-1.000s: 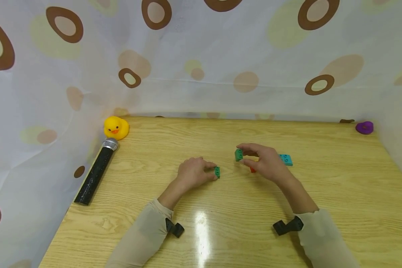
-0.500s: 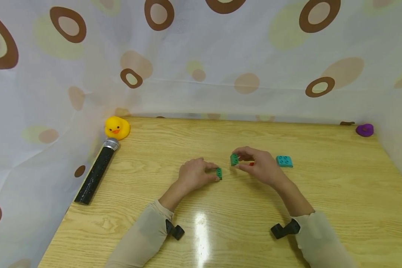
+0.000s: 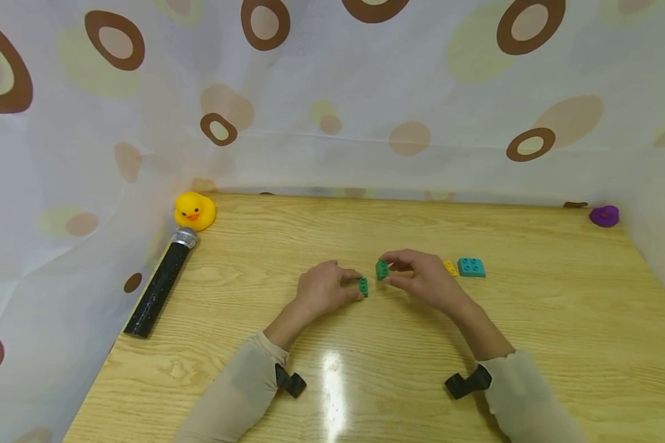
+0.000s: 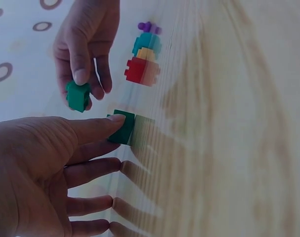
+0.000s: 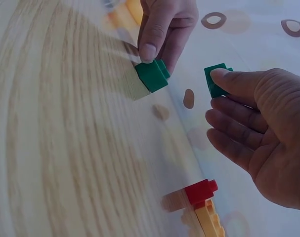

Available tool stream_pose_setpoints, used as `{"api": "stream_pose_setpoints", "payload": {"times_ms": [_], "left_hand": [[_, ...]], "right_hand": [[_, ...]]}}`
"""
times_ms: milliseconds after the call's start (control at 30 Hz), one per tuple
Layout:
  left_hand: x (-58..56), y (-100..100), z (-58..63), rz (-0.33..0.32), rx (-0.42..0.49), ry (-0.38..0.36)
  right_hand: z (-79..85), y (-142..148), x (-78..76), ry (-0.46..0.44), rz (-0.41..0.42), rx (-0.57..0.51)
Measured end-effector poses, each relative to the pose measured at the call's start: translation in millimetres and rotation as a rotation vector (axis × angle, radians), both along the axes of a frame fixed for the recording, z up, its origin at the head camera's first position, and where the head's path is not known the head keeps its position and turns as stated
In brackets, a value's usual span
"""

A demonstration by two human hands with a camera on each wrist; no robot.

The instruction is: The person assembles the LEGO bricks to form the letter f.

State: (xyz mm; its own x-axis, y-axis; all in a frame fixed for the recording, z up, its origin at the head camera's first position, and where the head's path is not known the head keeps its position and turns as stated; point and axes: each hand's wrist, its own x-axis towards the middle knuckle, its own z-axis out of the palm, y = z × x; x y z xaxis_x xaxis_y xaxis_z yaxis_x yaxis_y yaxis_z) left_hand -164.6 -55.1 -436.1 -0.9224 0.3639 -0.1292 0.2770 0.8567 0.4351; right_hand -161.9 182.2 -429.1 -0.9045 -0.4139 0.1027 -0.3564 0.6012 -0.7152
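My left hand (image 3: 324,287) pinches a small green toy building brick (image 3: 363,287) between thumb and finger, resting on the wooden table. A second green brick (image 5: 216,80), studs showing, is pinched by my right hand (image 3: 425,280). That brick is raised above the tabletop, with a short gap to the first one. Behind the right hand in the head view, a red brick is hidden; it shows in the left wrist view as a red brick (image 4: 135,70). Past it come a yellow brick (image 3: 450,268) and a teal four-stud brick (image 3: 471,267).
A yellow rubber duck (image 3: 194,211) sits at the back left corner, beside a black microphone (image 3: 161,284) lying along the left edge. At the back right stands a small purple toy (image 3: 604,216). A patterned curtain (image 3: 321,92) hangs behind the table (image 3: 560,320).
My right hand has carried its green brick left and nearer, toward the other one. The yellow brick has come into sight and the red is now covered. The left hand has barely shifted.
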Motion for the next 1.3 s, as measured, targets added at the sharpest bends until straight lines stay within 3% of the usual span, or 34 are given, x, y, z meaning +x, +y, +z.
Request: {"api": "stream_pose_setpoints", "payload": {"times_ms": [667, 967, 1300], "left_hand": [[0.4, 0.9, -1.6, -0.013, 0.027, 0.018], [-0.5, 1.1, -2.6, -0.011, 0.033, 0.021], [0.9, 1.2, -3.6, -0.005, 0.041, 0.005]], "right_hand": [[-6.5, -9.5, 3.7, 0.057, 0.052, 0.048], [-10.1, -18.0, 4.6, 0.020, 0.077, 0.078], [-14.4, -24.3, 8.4, 0.046, 0.097, 0.110]]}}
